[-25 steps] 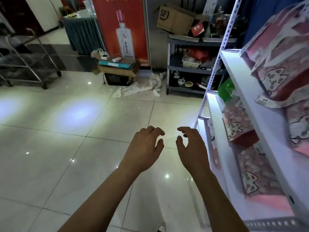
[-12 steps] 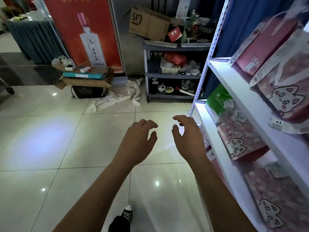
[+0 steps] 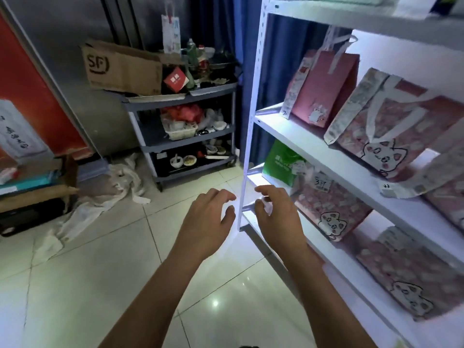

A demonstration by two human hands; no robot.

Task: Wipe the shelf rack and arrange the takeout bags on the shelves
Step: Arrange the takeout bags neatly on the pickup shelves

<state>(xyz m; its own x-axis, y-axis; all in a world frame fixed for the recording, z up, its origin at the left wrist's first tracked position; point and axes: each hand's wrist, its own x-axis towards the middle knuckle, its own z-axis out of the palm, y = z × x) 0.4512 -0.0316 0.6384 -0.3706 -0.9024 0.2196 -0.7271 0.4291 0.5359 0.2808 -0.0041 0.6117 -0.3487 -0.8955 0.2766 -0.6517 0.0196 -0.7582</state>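
Fingers of both hands hung loosely curled and held nothing. Left hand [image 3: 208, 223] and right hand [image 3: 277, 217] were stretched out side by side above the glossy pale tiled floor [image 3: 100, 259], just apart from each other, with the front corner post of the white metal shelf rack [image 3: 247, 146] showing between them. Right hand was in front of the rack's lower corner; whether it touched the metal could not be told.

Takeout bags filled the rack's shelves. On an upper shelf stood a plain pink paper bag with white handles [image 3: 324, 89], upright, and beside it, nearer the camera, a pink patterned bag with a cartoon cat face [image 3: 391, 131], leaning. On the shelf below, a green plastic bag [image 3: 281, 163] sat at the far end, next to another pink cat bag carrying a white handwritten label [image 3: 331, 209]. Lower still lay a further pink cat bag [image 3: 414, 277], close to the camera.

Beyond the rack, against the wall, stood a grey three-tier service cart [image 3: 185, 144] loaded with bowls and bottles, a brown cardboard box [image 3: 123, 67] on its top tier. White crumpled cloth [image 3: 100, 199] lay on the floor beside the cart.
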